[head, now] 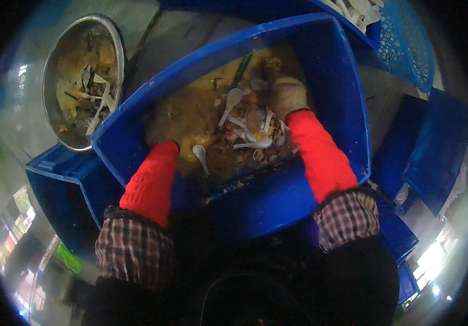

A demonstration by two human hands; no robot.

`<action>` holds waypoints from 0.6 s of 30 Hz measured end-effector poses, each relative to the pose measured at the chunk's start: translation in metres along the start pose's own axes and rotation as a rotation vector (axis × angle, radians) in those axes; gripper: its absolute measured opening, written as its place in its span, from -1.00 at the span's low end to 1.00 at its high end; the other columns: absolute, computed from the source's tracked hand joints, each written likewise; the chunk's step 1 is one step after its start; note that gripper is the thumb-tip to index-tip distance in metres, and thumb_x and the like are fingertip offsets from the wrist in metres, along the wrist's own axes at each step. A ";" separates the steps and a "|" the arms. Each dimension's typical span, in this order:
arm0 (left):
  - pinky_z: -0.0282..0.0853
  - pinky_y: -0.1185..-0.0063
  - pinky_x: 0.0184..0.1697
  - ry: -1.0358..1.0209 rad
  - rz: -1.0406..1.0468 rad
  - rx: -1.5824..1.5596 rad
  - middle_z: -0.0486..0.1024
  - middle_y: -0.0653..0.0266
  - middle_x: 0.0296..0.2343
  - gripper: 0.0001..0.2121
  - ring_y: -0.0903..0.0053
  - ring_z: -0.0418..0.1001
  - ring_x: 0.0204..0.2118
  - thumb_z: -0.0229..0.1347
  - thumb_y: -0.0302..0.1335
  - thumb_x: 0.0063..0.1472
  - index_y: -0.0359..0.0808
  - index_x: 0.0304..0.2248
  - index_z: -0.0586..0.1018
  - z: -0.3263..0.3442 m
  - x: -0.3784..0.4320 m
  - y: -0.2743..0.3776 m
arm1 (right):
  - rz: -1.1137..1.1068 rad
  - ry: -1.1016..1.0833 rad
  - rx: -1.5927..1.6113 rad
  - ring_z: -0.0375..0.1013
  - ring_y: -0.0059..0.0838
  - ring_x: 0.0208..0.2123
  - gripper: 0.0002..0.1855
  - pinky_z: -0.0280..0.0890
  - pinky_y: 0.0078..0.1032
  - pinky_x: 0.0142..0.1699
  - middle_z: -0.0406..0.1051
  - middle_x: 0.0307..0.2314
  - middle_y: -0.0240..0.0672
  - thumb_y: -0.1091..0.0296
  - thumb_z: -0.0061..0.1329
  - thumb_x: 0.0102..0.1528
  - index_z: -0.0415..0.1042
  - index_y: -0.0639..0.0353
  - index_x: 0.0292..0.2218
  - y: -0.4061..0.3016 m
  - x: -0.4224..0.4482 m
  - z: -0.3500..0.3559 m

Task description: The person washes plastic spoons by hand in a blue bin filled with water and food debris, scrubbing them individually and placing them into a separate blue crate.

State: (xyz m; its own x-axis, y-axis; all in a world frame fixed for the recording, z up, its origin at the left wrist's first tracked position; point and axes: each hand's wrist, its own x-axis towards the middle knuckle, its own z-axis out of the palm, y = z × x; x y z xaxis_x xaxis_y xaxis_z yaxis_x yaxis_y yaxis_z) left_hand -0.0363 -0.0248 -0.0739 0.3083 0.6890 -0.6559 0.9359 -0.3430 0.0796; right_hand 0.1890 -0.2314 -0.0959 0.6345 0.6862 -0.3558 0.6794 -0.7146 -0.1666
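Observation:
A large blue plastic tub (340, 81) lies before me, holding murky brown liquid with food scraps. Several white soup spoons (232, 102) lie in it, most of them heaped near the middle right. My right hand (289, 95) is in the tub beside this heap; its fingers are too blurred and shaded to tell whether they hold anything. My left hand is out of view, apparently sunk in the liquid at the tub's left side beyond the red sleeve. A single white spoon (199, 153) rests just right of that sleeve.
At the upper left a round metal basin (121, 53) holds scraps and white utensils. Another blue bin (55, 163) stands below it. White spoons fill a blue container (370, 40) at the upper right, beside a blue perforated basket (413, 49). More blue bins (437, 150) stand at the right.

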 end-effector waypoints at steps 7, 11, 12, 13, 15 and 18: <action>0.39 0.22 0.01 0.375 0.597 0.058 0.47 -0.03 -0.02 -0.46 0.10 0.47 0.00 0.03 -0.07 0.25 -0.20 0.13 0.38 0.051 0.013 -0.018 | 0.195 -0.148 0.086 0.52 0.02 -0.18 -0.61 0.41 -0.18 -0.09 0.54 -0.30 0.01 0.04 0.13 0.01 0.58 0.22 -0.29 0.005 0.020 -0.001; 0.37 0.18 -0.05 -0.006 0.397 -0.126 0.53 -0.03 -0.16 -0.53 0.05 0.50 -0.10 0.05 -0.05 0.24 -0.25 -0.04 0.49 0.028 -0.030 0.062 | 0.463 -0.019 0.483 0.48 0.07 -0.09 -0.50 0.35 -0.20 0.02 0.51 -0.26 0.12 -0.03 0.11 0.04 0.56 0.31 -0.24 -0.014 -0.034 -0.055; 0.38 0.17 -0.07 -0.075 0.340 -0.153 0.54 -0.04 -0.20 -0.54 0.05 0.50 -0.13 0.08 -0.06 0.22 -0.28 -0.09 0.51 0.032 -0.027 0.074 | 0.525 -0.057 0.457 0.47 0.08 -0.08 -0.46 0.34 -0.19 0.04 0.50 -0.24 0.13 -0.07 0.10 0.05 0.55 0.31 -0.22 -0.012 -0.042 -0.055; 0.39 0.19 -0.09 -0.044 0.408 -0.118 0.55 -0.04 -0.22 -0.56 0.05 0.51 -0.15 0.08 -0.10 0.22 -0.29 -0.08 0.51 0.035 -0.026 0.079 | 0.584 -0.103 0.434 0.46 0.10 -0.06 -0.43 0.33 -0.18 0.05 0.49 -0.23 0.15 -0.12 0.09 0.05 0.55 0.31 -0.21 -0.010 -0.047 -0.052; 0.43 0.23 -0.12 0.019 0.544 -0.049 0.57 -0.05 -0.27 -0.58 0.06 0.54 -0.20 0.08 -0.18 0.21 -0.31 -0.06 0.52 0.041 -0.027 0.091 | 0.596 -0.202 0.305 0.46 0.09 -0.06 -0.37 0.34 -0.16 0.05 0.49 -0.20 0.13 -0.21 0.02 0.07 0.54 0.27 -0.15 -0.004 -0.056 -0.022; 0.40 0.16 -0.15 0.078 0.563 0.003 0.55 -0.05 -0.35 -0.64 0.01 0.52 -0.24 0.15 -0.19 0.15 -0.29 -0.18 0.54 0.053 -0.005 0.077 | 0.558 -0.319 0.209 0.51 0.05 -0.11 -0.42 0.40 -0.14 -0.01 0.52 -0.19 0.06 -0.15 -0.02 0.09 0.54 0.19 -0.10 -0.045 -0.044 -0.020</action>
State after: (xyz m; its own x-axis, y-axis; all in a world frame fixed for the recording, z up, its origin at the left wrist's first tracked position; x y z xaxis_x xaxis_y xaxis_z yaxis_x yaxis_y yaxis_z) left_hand 0.0259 -0.0881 -0.1041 0.7713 0.4444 -0.4557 0.6232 -0.6728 0.3987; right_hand 0.1383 -0.2267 -0.0547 0.7080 0.1561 -0.6888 0.1760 -0.9835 -0.0420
